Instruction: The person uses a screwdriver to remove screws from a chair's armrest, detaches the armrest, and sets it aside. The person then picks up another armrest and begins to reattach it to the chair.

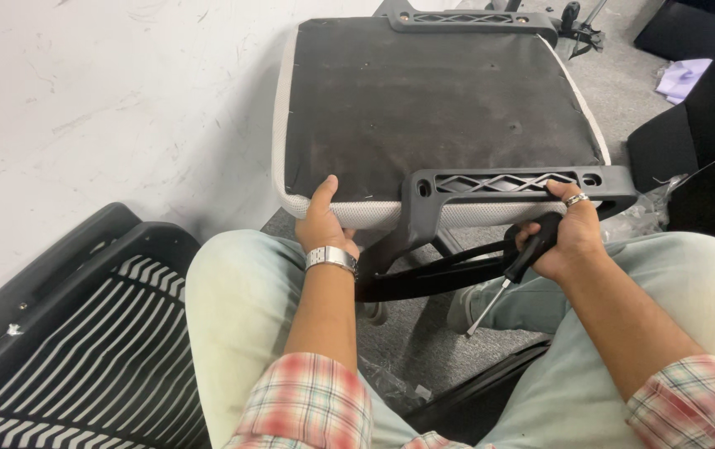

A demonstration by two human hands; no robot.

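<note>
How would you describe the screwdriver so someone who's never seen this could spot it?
Find the upturned chair seat leaning by the white wall. At its near right edge, the right hand grips a screwdriver: black handle, thin silver shaft pointing down-left, the only slim metal tool there.

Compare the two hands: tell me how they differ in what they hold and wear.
The left hand grips the seat cushion's near edge; the right hand holds a screwdriver and touches the black armrest bracket. The left wears a metal watch, the right a ring. Both have plaid sleeves.
</note>
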